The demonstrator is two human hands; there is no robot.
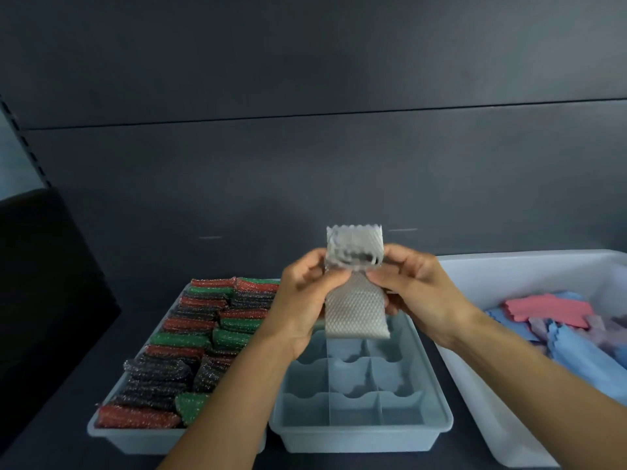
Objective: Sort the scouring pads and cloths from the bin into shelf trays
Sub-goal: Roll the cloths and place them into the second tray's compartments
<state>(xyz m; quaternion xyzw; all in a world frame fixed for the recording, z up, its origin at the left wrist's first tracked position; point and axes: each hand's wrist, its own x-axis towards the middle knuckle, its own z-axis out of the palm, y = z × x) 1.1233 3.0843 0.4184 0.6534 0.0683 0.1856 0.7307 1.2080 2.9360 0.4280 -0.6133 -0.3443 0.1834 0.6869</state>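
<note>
A grey textured cloth [355, 308] with zigzag edges hangs folded in the air over the divided tray [437, 398]. My left hand [302, 296] pinches its left side near the middle, and my right hand [414, 288] pinches its right side. The cloth's top part stands up above my fingers, the lower part hangs down. The divided tray has several compartments with nothing visible in them. Left of it, a tray [101, 432] holds rows of red, green and black glittery scouring pads [190, 344].
A large white bin [475, 276] at the right holds blue, pink and lilac cloths [556, 320]. All containers stand on a dark shelf with a dark back panel [305, 164]. A black block [44, 283] stands at the left.
</note>
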